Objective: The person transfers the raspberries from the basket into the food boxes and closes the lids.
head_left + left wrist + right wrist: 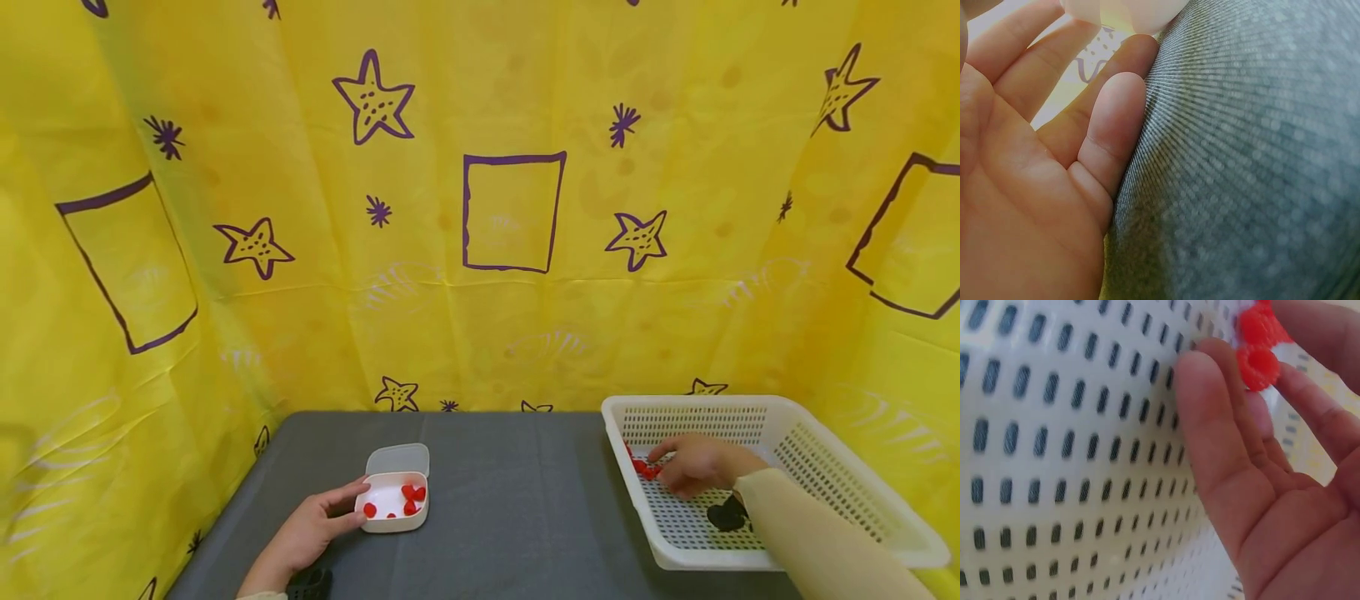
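A small white box [395, 525] with rounded corners and its lid [399, 459] folded back stands on the left of the table. Several red raspberries [409, 492] lie inside it. My left hand [303, 529] holds the box by its left side, thumb near the front corner and fingers along the back. On the right, my right hand [697, 467] reaches down into a white perforated basket [637, 517]. Its fingers are spread beside a small group of red raspberries [647, 469] near the left wall. A hollow raspberry [1259, 367] shows close by the fingertips in the right wrist view.
A black object [726, 515] lies in the basket below the right forearm, partly hidden by the sleeve [817, 525]. Grey cloth [525, 500] covers the table between box and basket. A yellow patterned curtain [517, 333] hangs behind and at both sides.
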Tool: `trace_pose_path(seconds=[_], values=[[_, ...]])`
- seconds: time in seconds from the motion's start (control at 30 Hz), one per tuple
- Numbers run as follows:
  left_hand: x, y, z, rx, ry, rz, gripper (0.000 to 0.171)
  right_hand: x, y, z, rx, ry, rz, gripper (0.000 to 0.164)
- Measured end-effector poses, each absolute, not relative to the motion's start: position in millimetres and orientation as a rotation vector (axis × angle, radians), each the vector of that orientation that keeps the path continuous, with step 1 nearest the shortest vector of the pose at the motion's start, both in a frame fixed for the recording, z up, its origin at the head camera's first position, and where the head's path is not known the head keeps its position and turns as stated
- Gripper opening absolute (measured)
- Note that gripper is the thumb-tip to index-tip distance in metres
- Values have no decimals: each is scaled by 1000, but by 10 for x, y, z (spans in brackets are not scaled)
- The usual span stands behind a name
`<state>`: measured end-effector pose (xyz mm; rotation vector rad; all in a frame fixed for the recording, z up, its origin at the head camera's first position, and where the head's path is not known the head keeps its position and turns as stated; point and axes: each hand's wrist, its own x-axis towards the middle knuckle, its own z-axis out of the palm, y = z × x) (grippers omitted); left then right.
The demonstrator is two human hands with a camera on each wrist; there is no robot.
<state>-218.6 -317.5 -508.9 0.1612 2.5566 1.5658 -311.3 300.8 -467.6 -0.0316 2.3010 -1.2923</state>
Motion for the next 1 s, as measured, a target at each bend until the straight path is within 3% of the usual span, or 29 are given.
trace_pose_path(seconds=[0.7,1.0], values=[[-2207,-3172,-5099,158,2574,1565,54,-3211,2862,-4669,-93,2548,-1186,21],[-2197,-3184,-5117,151,2564,1567,54,-3144,2780,-4208,-263,2057,-1925,20]])
